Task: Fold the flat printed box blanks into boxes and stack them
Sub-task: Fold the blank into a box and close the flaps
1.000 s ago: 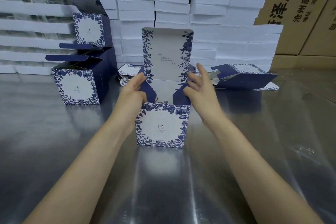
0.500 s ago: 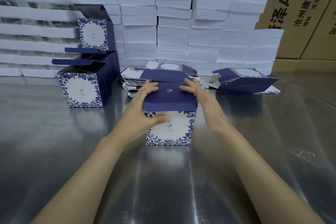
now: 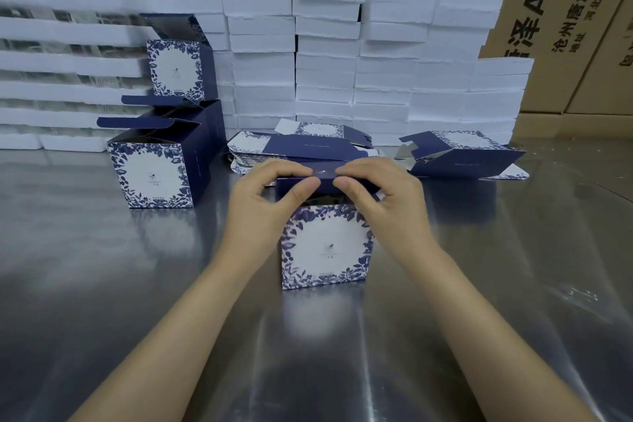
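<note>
- The small square cardboard box with a blue floral border on white (image 3: 324, 245) stands upright on the brushed steel table (image 3: 102, 284). It is straight in front of the person, between the 2 hands.
- The left hand (image 3: 260, 216) and the right hand (image 3: 390, 216) both pinch its navy lid flap (image 3: 325, 175). The fingers curl over the top and the thumbs press the front tuck edge, the 2 thumbs nearly meeting at the middle.
- The lid's long axis runs left to right under the knuckles. Its front edge sits just above the printed front wall, with a dark gap between them (so, by my reading, the box is not yet closed).
- The next move likely turns on that gap: the tuck edge has to go down and behind the front wall, not outside it. Neither hand is nearer, since each covers 1 half of the lid.
- The open-lidded folded boxes (image 3: 154, 175) stand well to the left, with 1 upper box (image 3: 176, 67) stacked on them; that looks like the destination.
- The pile of flat printed blanks (image 3: 301, 147) lies just behind the hands.
</note>
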A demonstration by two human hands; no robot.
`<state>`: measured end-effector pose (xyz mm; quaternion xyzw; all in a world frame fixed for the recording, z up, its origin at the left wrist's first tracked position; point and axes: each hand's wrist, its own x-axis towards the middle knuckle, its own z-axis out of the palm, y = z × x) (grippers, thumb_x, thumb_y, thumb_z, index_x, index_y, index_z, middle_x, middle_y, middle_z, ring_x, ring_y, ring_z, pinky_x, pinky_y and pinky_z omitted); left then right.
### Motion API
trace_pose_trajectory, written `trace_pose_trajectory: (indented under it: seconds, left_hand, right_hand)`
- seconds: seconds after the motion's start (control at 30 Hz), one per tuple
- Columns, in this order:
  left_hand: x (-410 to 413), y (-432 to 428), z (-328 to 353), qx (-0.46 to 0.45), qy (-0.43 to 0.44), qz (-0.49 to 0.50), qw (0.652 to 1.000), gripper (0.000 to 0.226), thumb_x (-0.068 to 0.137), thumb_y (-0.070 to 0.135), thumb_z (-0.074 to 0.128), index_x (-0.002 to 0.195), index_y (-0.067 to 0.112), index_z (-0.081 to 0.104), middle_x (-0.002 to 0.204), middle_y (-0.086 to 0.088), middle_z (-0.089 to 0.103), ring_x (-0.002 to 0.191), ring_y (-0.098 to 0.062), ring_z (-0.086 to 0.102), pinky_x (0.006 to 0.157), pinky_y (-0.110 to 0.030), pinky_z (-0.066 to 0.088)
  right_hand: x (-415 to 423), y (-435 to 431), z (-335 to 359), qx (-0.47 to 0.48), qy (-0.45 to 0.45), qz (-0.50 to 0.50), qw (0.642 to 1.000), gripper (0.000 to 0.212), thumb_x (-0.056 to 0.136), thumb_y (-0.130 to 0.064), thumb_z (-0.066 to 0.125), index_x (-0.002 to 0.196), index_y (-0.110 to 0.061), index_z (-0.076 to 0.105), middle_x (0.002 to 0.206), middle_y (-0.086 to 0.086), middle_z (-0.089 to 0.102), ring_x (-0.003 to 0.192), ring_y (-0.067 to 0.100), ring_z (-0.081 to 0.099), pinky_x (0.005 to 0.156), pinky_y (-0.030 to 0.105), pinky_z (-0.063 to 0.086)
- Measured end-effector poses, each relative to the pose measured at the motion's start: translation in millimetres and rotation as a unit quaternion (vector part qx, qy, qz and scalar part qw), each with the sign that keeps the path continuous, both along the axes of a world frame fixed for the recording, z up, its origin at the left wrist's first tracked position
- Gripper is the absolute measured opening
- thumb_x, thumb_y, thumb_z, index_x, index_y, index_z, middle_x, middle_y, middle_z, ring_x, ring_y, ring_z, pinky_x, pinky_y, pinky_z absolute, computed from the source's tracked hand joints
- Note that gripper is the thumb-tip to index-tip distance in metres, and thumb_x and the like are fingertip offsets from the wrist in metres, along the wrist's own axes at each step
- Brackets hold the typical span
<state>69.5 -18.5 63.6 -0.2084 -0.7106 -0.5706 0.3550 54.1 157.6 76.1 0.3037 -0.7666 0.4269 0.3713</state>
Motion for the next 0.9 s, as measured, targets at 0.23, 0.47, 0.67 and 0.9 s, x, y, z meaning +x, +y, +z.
trace_pose_trajectory:
  seconds: [0.23, 0.47, 0.67, 0.9]
  left_hand:
    - [2, 5, 11, 0.03, 0.002, 0.024, 0.999, 0.017, 0.083, 0.019, 0.073, 0.073, 0.027, 0.063, 0.069, 0.019, 0.066, 0.066, 0.003, 0.057, 0.066, -0.008, 0.042]
    - [4, -1, 13, 0.033, 0.024, 0.046, 0.998, 0.014, 0.084, 0.013, 0.072, 0.086, 0.026, 0.069, 0.087, 0.016, 0.068, 0.087, -0.002, 0.062, 0.083, -0.018, 0.045]
    - [-2, -6, 7, -0.251, 0.216, 0.216, 0.919, 0.012, 0.088, 0.007, 0.069, 0.097, 0.013, 0.075, 0.093, 0.003, 0.069, 0.086, -0.02, 0.06, 0.08, -0.04, 0.041]
    - [-3, -6, 4, -0.223, 0.156, 0.23, 0.934, 0.004, 0.087, 0.016, 0.07, 0.086, 0.016, 0.074, 0.073, 0.006, 0.062, 0.073, -0.014, 0.055, 0.088, -0.035, 0.035]
  right_hand:
    - [7, -12, 5, -0.034, 0.064, -0.078, 0.994, 0.021, 0.087, -0.032, 0.063, 0.081, -0.018, 0.077, 0.069, -0.017, 0.059, 0.081, 0.014, 0.048, 0.073, 0.032, 0.042]
    - [6, -15, 0, -0.154, -0.018, 0.03, 0.987, 0.009, 0.083, -0.011, 0.072, 0.086, -0.02, 0.071, 0.086, -0.014, 0.066, 0.087, 0.012, 0.062, 0.079, 0.031, 0.05]
    - [7, -21, -7, -0.117, -0.01, 0.028, 0.993, 0.004, 0.083, -0.006, 0.072, 0.082, -0.008, 0.075, 0.083, 0.003, 0.069, 0.085, 0.019, 0.063, 0.077, 0.024, 0.048]
    - [12, -24, -4, -0.119, -0.015, 0.038, 0.992, 0.009, 0.081, -0.006, 0.073, 0.08, -0.014, 0.075, 0.08, -0.004, 0.068, 0.082, 0.013, 0.063, 0.076, 0.019, 0.045]
